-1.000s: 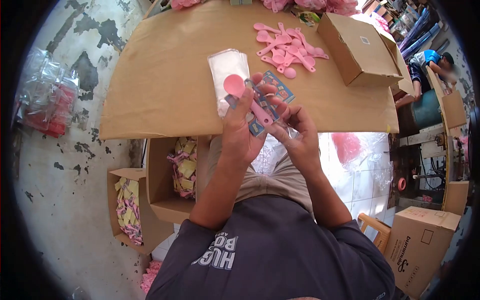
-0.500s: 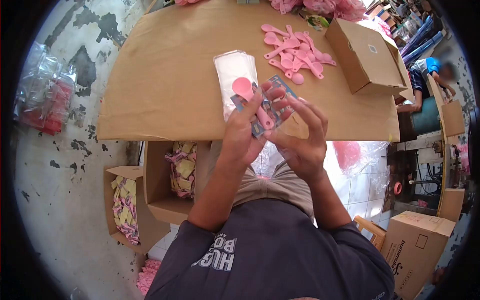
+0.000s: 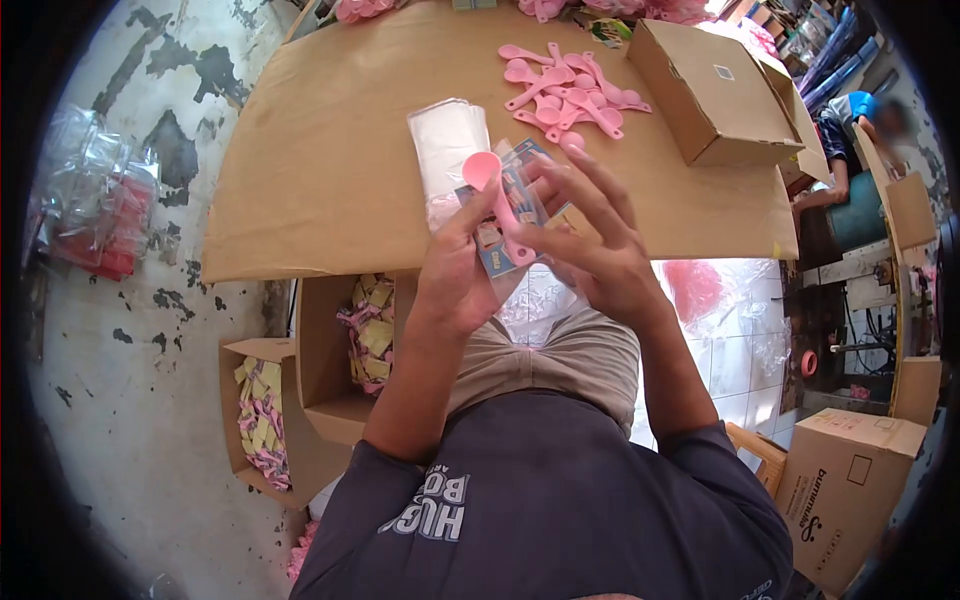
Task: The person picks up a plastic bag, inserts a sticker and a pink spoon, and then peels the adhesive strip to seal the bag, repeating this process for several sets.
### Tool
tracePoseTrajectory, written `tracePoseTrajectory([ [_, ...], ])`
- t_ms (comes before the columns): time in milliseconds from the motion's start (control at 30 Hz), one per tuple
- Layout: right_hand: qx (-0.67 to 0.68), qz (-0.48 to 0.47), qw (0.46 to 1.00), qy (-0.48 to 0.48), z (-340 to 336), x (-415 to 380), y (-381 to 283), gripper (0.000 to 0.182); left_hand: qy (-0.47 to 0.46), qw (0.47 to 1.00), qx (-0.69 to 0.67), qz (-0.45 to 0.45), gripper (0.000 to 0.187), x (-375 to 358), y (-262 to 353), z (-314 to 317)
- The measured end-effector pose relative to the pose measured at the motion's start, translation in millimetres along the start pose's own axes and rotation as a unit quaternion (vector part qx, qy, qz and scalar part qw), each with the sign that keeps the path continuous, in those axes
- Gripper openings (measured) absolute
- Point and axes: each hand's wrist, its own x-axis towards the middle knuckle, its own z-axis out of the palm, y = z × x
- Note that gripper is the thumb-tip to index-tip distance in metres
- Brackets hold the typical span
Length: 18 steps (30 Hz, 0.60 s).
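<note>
A pink spoon (image 3: 507,212) lies over a blue printed card (image 3: 495,250), both gripped by my left hand (image 3: 458,265), whose thumb presses on the spoon's handle. Clear plastic (image 3: 527,198) shows beside the card. My right hand (image 3: 600,240) is just to the right, fingers apart, touching or close to the plastic; whether it holds the plastic cannot be made out. Behind my left hand a stack of clear bags (image 3: 447,150) lies on the brown table (image 3: 320,190). Farther back is a pile of pink spoons (image 3: 570,95).
An open cardboard box (image 3: 710,95) sits at the table's right. Below the left edge are boxes (image 3: 335,420) of pink and yellow packets (image 3: 265,420). Another carton (image 3: 850,500) stands lower right. A person (image 3: 850,125) is at the far right. Plastic bags (image 3: 100,200) are at the left.
My right hand's fingers have spread and shifted off the card's right side. The clear plastic now stands out more beside the spoon. The view has shifted slightly.
</note>
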Motion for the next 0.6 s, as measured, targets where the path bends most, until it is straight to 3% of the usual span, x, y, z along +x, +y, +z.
tracePoseTrajectory([
  [67, 0.031, -0.007, 0.999, 0.008, 0, 1, 1, 0.035, 0.014, 0.999, 0.039, 0.007, 0.054, -4, -11, 1],
  [100, 0.061, -0.021, 0.998, 0.013, -1, 1, 1, 0.033, -0.15, 0.98, -0.128, -0.034, 0.058, -3, -11, -15],
  [133, 0.061, -0.025, 0.998, 0.014, -4, 2, 4, 0.033, -0.152, 0.98, -0.125, -0.032, 0.058, -6, -7, -13],
  [233, 0.288, 0.022, 0.955, 0.072, -20, 3, 5, 0.035, 0.051, 0.994, 0.082, 0.054, 0.063, -8, -4, 6],
  [267, 0.285, 0.024, 0.955, 0.074, -23, 3, -4, 0.035, 0.05, 0.994, 0.082, 0.05, 0.063, -8, -3, 9],
  [333, 0.269, 0.224, 0.927, 0.135, -22, 1, -20, 0.045, -0.003, 0.942, 0.314, 0.121, 0.067, -14, -2, 9],
  [367, 0.305, 0.25, 0.913, 0.105, -20, -4, -19, 0.057, -0.055, 0.946, 0.299, 0.116, 0.059, -17, -3, 13],
  [400, 0.304, 0.251, 0.913, 0.104, -19, -8, -19, 0.057, -0.055, 0.946, 0.298, 0.115, 0.059, -20, -5, 15],
  [467, 0.302, 0.328, 0.895, 0.022, -18, -10, -21, 0.066, -0.004, 0.891, 0.445, 0.092, 0.049, -23, -8, 19],
  [500, 0.351, 0.334, 0.875, 0.024, -15, -8, -24, 0.066, 0.002, 0.894, 0.431, 0.124, 0.041, -19, -13, 13],
  [600, 0.38, 0.348, 0.856, 0.046, -1, -15, -22, 0.064, 0.041, 0.909, 0.403, 0.096, 0.039, -24, -12, 9],
])
